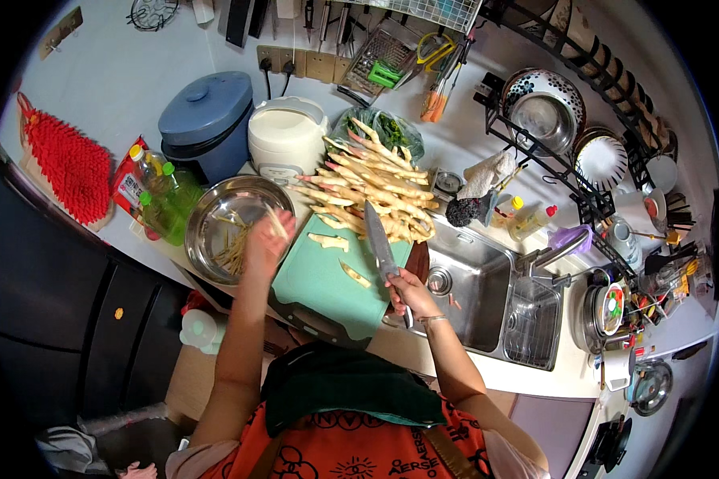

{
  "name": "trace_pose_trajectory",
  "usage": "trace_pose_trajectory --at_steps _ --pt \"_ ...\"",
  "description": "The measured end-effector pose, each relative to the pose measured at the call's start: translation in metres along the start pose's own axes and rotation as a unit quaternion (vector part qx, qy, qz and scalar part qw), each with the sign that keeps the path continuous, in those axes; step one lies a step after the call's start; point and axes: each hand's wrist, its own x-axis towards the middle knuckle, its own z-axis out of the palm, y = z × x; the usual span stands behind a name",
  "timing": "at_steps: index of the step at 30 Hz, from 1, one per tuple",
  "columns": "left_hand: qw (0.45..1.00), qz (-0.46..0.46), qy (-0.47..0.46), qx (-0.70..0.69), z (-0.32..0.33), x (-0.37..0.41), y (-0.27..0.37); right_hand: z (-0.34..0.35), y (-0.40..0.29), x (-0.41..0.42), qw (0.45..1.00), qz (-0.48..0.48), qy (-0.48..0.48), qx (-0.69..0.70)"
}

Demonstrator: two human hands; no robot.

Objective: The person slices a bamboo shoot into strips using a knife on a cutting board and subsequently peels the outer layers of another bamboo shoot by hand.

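Observation:
My right hand [412, 294] grips the handle of a kitchen knife [381, 242], its blade pointing away over the green cutting board [317, 293]. My left hand [265, 242] is raised over the right side of a steel bowl [199, 230], with a pale strip at its fingers; blur hides whether the strip is gripped. Thin pale strips [232, 250] lie in the bowl. On the board are a cut ginger-like piece [329, 241] and a slice [355, 273]. A large pile of pale, pink-tipped ginger-like rhizomes [371, 179] covers the board's far end.
A steel sink [473, 287] adjoins the board on the right. Behind the bowl stand a white rice cooker [287, 135], a blue lidded container [207, 114] and green bottles [171, 206]. A bag of leafy greens [398, 132] lies behind the pile. Dish racks [551, 155] hang at right.

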Motion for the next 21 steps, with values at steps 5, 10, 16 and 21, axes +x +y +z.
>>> trace_pose_trajectory --at_steps 5,10,16,21 --pt "0.754 0.175 0.096 0.627 -0.031 0.022 0.025 -0.008 0.009 -0.009 0.996 -0.006 0.025 -0.082" --pt "0.652 0.276 -0.2 0.677 -0.011 -0.005 -0.054 -0.012 0.024 -0.013 0.982 -0.019 0.048 -0.183" --pt "0.531 0.23 -0.35 0.736 0.003 -0.004 -0.107 -0.022 0.036 -0.018 0.935 -0.081 0.094 -0.333" --pt "0.69 0.099 -0.247 0.673 -0.013 0.004 -0.107 -0.033 0.053 -0.024 0.92 -0.12 0.132 -0.349"
